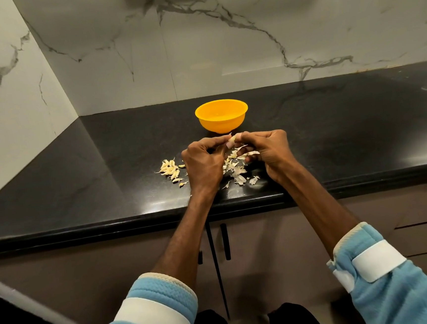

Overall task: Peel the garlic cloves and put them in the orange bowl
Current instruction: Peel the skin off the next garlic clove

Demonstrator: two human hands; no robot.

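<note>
Papery off-white skin on a small tapered clove (232, 140), pinched from both sides by left grip (203, 160) and right grip (270, 149), low over the tabletop (104, 171), just short of the orange bowl (222, 125). Probably slick once bare: could squirt loose and skid across polished black stone. Brittle curled peels (236, 171) beneath, light enough to cling and ride into the smooth plastic bowl. More cloves (169, 169) heaped left.

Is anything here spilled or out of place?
Nothing alarming: papery skins lie scattered on the counter beneath the left hand and right hand, which pinch a clove. The bowl stands upright.
</note>
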